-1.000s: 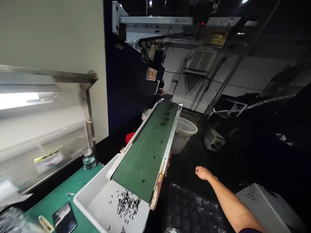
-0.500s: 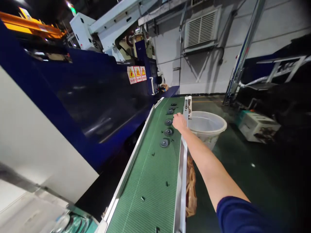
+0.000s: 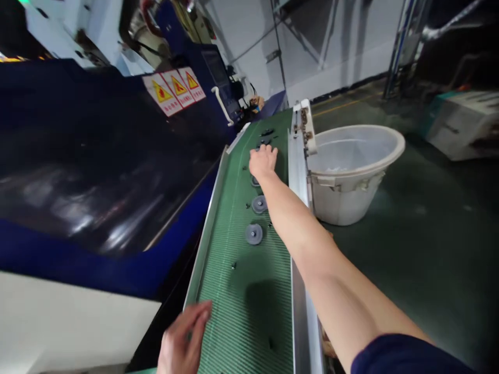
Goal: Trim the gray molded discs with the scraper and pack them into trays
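Observation:
Over the far part of a green conveyor belt (image 3: 222,291), my right hand (image 3: 263,161) reaches with its fingers curled down among grey round plastic parts. What it holds, if anything, is hidden behind the hand. Nearest to me on the belt lies one grey disc (image 3: 254,234) with a small centre stub; another grey disc (image 3: 259,204) lies beyond it, partly beside my forearm. Small dark pieces are scattered around them, one dark piece (image 3: 234,266) closer to me. At the belt's left edge, my slightly blurred left hand (image 3: 185,337) has thumb and finger tips together, nothing visible between them.
A white plastic tub (image 3: 346,192) stands on the floor right of the belt's metal side rail (image 3: 298,161). A large dark blue machine (image 3: 97,156) with warning labels (image 3: 175,91) borders the left. A pale box-like unit (image 3: 463,124) sits farther right.
My view has shifted closer to the belt's far end. My right hand has moved left across the belt, over the discs. My left hand has come into view at lower left.

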Tool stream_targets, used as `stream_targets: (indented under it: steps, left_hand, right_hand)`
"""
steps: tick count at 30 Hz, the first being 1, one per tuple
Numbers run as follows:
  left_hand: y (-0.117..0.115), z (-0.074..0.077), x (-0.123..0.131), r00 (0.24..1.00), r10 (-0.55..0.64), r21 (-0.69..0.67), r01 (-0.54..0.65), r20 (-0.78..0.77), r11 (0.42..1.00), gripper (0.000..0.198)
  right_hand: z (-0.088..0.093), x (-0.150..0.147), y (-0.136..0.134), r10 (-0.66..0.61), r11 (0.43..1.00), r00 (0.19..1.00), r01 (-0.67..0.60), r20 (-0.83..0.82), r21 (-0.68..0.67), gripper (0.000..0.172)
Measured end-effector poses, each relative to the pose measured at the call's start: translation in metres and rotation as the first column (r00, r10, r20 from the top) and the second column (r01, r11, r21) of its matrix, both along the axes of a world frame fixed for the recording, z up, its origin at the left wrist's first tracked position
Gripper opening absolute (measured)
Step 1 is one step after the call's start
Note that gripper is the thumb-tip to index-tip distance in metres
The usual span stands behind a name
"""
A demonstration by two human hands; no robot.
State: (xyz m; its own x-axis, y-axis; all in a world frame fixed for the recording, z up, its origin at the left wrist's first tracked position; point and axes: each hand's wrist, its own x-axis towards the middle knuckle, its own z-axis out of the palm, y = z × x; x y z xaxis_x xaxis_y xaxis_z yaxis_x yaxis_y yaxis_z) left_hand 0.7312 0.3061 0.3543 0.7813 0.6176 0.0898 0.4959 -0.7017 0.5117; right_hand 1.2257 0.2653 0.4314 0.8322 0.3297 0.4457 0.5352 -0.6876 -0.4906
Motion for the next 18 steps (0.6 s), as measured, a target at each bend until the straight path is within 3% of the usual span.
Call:
stream_targets:
  steps: [2, 5, 8, 11, 14, 18]
  left_hand:
    - [-0.007, 0.014, 0.083, 0.994, 0.008, -0.030, -0.005, 0.107, 1.000, 0.040]
    - [-0.023, 0.025, 0.196, 0.994, 0.015, 0.112, -0.026, 0.105, 0.993, 0.047]
    - [-0.039, 0.025, 0.262, 0.991, 0.033, 0.183, -0.056, 0.129, 0.982, 0.048]
    - [-0.041, 0.024, 0.289, 0.988, 0.051, 0.194, -0.079, 0.145, 0.978, 0.047]
    - [-0.035, 0.028, 0.303, 0.991, 0.004, 0.147, -0.024, 0.132, 0.989, 0.037]
    - [-0.039, 0.035, 0.291, 0.985, -0.089, 0.074, 0.079, 0.147, 0.994, 0.026]
  right_hand:
    - [0.001, 0.002, 0.000, 0.020, 1.000, 1.000, -0.020, 0.019, 0.018, 0.037]
    - [0.003, -0.001, -0.001, 0.082, 0.996, 0.995, -0.083, 0.050, 0.016, 0.029]
    - [0.004, -0.008, 0.000, 0.148, 0.989, 0.987, -0.148, 0.055, -0.008, 0.036]
    - [0.004, -0.010, 0.004, 0.159, 0.987, 0.986, -0.158, 0.052, -0.018, 0.035]
    - [0.005, -0.007, 0.006, 0.158, 0.987, 0.987, -0.157, 0.039, -0.020, 0.035]
    - [0.003, -0.004, 0.003, 0.183, 0.983, 0.983, -0.182, 0.034, -0.036, 0.038]
